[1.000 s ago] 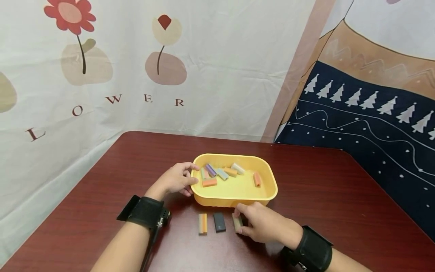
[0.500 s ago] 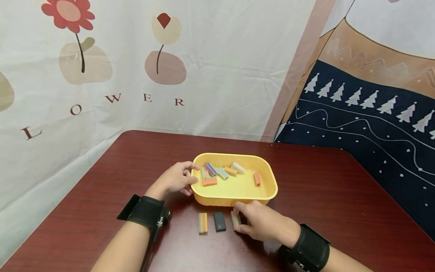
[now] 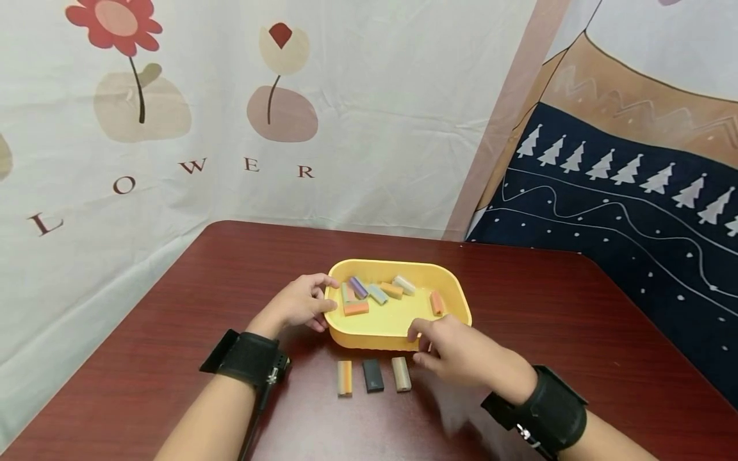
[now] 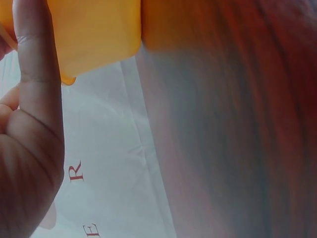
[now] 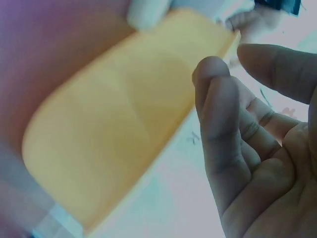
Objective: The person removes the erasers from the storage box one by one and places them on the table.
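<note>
A yellow plastic tub sits on the table. My left hand grips its left end, thumb and fingers at the rim. Inside lie several small bars, among them a purple bar, a light blue bar, a white bar and orange ones. My right hand is at the tub's front right wall, fingers loosely bent. In the right wrist view its thumb stands apart from the fingers, nothing between them. In front of the tub are a striped orange-and-grey bar, a dark grey bar and a beige bar.
The reddish-brown table stretches around the tub. Behind it hangs a white cloth printed with flowers and letters. A dark blue cloth with white trees hangs at the right. Black straps circle both wrists.
My right hand has let go of the beige bar, leaving it on the table beside the dark one, and has moved up and right to the tub's front wall. My left hand stays put.
</note>
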The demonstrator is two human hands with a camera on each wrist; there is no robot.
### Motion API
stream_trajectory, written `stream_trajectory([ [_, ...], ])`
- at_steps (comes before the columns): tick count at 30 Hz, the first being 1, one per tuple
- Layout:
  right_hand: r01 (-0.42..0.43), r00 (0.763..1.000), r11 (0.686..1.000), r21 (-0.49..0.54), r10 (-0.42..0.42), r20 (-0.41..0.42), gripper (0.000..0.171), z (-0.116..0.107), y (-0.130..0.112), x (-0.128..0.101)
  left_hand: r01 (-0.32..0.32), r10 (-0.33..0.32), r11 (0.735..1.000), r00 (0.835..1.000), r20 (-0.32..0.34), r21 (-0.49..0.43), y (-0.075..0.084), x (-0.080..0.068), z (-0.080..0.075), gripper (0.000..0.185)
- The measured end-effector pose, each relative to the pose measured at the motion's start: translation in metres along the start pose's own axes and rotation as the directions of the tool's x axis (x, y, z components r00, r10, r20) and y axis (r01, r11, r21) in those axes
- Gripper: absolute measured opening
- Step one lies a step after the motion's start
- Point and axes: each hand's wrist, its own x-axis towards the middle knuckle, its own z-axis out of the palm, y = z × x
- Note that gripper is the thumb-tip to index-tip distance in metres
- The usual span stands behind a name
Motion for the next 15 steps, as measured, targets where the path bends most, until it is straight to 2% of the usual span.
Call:
stream_trajectory([
  [4,-0.03,0.999,0.997,-0.074,0.028,-0.032,0.015,-0.016,0.007,0.005,-0.007,0.007,1.0,1.0,0.0,0.004,0.0,0.0,0.0,0.039],
  [7,-0.079,0.997,0.99,-0.121,0.078,-0.009,0.016,-0.025,0.013,0.012,-0.005,0.005,1.0,1.0,-0.007,0.007,0.0,0.0,0.0,0.038],
  [11,-0.143,0.986,0.978,-0.154,0.154,0.06,0.017,-0.033,0.024,0.024,-0.002,0.002,1.0,1.0,-0.01,0.01,-0.001,0.0,0.0,0.038],
  [15,-0.208,0.96,0.959,-0.191,0.238,0.146,0.02,-0.039,0.037,0.037,0.003,-0.003,1.0,1.0,-0.007,0.006,-0.001,0.0,0.002,0.039],
])
